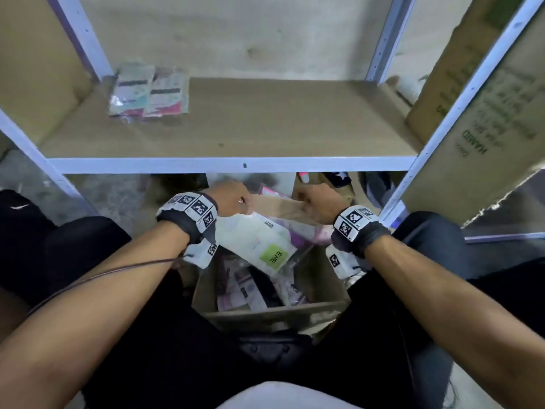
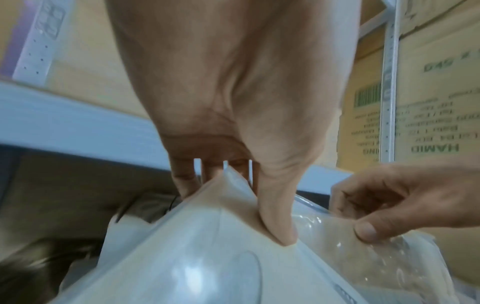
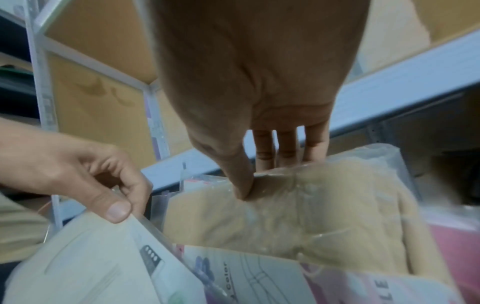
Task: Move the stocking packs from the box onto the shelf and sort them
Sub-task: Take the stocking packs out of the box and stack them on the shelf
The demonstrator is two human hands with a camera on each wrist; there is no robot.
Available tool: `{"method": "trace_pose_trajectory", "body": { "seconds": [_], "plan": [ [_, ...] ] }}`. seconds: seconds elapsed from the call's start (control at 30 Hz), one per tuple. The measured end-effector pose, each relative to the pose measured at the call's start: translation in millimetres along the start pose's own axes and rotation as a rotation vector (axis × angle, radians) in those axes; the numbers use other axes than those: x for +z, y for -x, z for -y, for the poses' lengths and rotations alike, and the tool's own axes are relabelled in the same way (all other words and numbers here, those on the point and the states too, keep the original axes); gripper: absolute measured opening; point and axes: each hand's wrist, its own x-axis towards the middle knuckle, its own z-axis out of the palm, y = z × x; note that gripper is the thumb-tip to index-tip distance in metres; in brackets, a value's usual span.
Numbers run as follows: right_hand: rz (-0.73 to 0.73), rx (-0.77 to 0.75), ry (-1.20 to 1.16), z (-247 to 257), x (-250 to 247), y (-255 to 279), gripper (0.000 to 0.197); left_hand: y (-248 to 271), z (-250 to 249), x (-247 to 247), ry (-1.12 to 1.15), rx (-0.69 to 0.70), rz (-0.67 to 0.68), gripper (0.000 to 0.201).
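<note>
An open cardboard box (image 1: 274, 312) full of stocking packs stands between my knees, below the shelf board (image 1: 265, 122). My left hand (image 1: 241, 202) pinches the top corner of a white pack with a green label (image 1: 259, 243); in the left wrist view its thumb (image 2: 278, 216) presses on the white pack (image 2: 207, 257). My right hand (image 1: 306, 203) pinches a clear pack of beige stockings (image 1: 280, 206), thumb in front and fingers behind the beige pack (image 3: 298, 209). Both packs are raised above the box. Two packs (image 1: 149, 91) lie side by side at the shelf's back left.
The shelf's white front rail (image 1: 230, 165) runs just above my hands, with white posts (image 1: 460, 113) at the sides. A large printed carton (image 1: 483, 119) leans at the right. More packs, pink and white (image 3: 324, 283), fill the box. Most of the shelf board is bare.
</note>
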Motion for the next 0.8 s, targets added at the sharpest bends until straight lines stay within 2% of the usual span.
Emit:
{"method": "trace_pose_trajectory", "body": {
  "seconds": [0.23, 0.4, 0.47, 0.6, 0.8],
  "plan": [
    [-0.216, -0.001, -0.068, -11, -72, 6, 0.018, 22, -11, -73, 0.094, 0.072, -0.197, 0.015],
    [-0.317, 0.016, -0.217, -19, -115, 0, 0.013, 30, -3, -113, 0.092, 0.054, -0.283, 0.019],
    [-0.359, 0.03, -0.31, -19, -128, -4, 0.006, 33, 7, -126, 0.129, 0.026, -0.284, 0.018],
    [-0.445, 0.113, -0.445, -26, -148, -18, 0.011, 31, 33, -146, 0.205, -0.022, -0.257, 0.017],
    [-0.435, 0.262, -0.664, -42, -157, -48, 0.012, 19, 86, -154, 0.464, -0.075, -0.457, 0.037]
  ]
}}
